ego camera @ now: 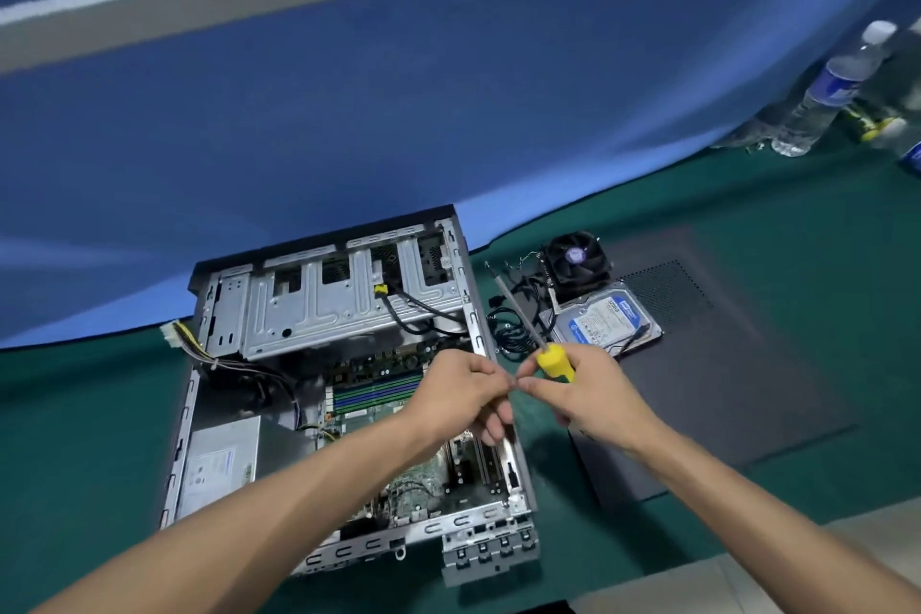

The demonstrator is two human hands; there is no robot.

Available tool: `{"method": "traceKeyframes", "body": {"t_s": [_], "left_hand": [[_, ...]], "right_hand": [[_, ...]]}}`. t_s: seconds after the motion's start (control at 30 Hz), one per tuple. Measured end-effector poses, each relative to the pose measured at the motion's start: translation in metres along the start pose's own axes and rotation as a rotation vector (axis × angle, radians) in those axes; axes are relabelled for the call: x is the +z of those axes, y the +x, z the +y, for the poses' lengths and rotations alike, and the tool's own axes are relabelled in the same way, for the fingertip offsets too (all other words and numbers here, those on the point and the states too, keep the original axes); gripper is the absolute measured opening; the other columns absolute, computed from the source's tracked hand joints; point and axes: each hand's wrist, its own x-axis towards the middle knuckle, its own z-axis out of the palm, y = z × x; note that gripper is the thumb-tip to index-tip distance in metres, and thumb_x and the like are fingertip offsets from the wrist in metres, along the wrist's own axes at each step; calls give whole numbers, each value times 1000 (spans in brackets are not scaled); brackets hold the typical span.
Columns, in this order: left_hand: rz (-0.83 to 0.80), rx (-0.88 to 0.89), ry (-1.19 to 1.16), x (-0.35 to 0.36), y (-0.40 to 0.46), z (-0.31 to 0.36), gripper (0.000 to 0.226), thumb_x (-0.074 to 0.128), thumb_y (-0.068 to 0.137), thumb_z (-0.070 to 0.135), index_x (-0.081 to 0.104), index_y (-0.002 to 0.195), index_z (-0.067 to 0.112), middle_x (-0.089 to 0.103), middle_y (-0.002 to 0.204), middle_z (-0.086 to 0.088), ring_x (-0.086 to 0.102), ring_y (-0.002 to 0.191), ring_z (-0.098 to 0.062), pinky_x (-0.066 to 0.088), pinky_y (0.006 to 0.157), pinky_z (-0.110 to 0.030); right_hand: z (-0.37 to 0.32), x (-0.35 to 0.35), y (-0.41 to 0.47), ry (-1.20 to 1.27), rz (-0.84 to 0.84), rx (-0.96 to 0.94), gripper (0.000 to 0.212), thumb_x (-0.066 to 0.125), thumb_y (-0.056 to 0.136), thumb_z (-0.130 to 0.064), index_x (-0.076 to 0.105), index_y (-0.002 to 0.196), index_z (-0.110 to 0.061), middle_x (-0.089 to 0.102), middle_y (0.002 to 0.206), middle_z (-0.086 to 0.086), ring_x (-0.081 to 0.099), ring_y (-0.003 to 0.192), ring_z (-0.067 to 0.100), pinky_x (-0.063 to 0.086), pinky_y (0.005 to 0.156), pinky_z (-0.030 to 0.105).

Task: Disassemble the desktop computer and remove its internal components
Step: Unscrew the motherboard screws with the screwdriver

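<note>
Both my hands meet over the right edge of the open case (279, 414), which lies on its side on the green mat (747, 264) directly below and to the left of them. My right hand (588, 399) grips the yellow handle of a screwdriver (553, 359), its shaft slanting up and away to the left, over the cables (513, 329) beside the case. My left hand (468, 389) has thumb and forefinger pinched together, tip to tip with my right forefinger; something tiny may sit between them, but I cannot tell what, it is too small and blurred.

Under my left wrist are the RAM sticks (379, 394) on the motherboard (423, 479). Left of my left forearm, in the case's near corner, is the power supply (219, 464). At the far end of the case sits the drive cage (344, 299).

Beyond my right hand, outside the case, a hard drive (608, 319) lies on the dark side panel (697, 389), with a cooler fan (575, 259) just behind it. Far right, water bottles (822, 100) stand against the blue wall (398, 115).
</note>
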Motion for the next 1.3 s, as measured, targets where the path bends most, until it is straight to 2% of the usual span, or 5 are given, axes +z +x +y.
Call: {"method": "traceKeyframes", "body": {"t_s": [0.47,0.63,0.8,1.1,1.3], "left_hand": [[220,-122,-26,31,30,11,24,55,94,11,61,72,6,59,48,-5,47,32,-13,37,34,-19],[447,74,813,24,44,4,37,52,90,29,47,55,19,47,48,7,46,49,-12,31,49,-23],[287,252,1237,11,50,1,36,50,78,26,33,47,19,34,40,7,34,39,-3,21,44,-16],[204,321,1264,0,46,-11,36,49,82,23,30,51,22,33,42,5,33,39,-5,20,44,-15],[150,366,1315,-4,45,-6,36,46,91,30,31,58,26,35,46,10,35,42,-1,19,45,-14]], "right_hand": [[46,-15,29,-40,91,-47,17,71,83,-20,64,68,-25,54,45,-14,43,40,2,35,46,19],[79,-16,40,-160,153,75,24,69,83,-25,60,62,-19,54,50,-5,49,48,15,45,53,30],[110,-1,52,-398,136,307,31,62,85,-28,48,58,-20,53,58,-4,55,64,24,43,57,31],[118,27,68,-642,156,354,16,57,89,-27,56,77,-17,63,82,2,54,72,22,38,63,27],[107,14,61,-400,129,311,8,57,88,-29,60,84,-22,59,69,-5,56,66,19,38,55,27]]}}
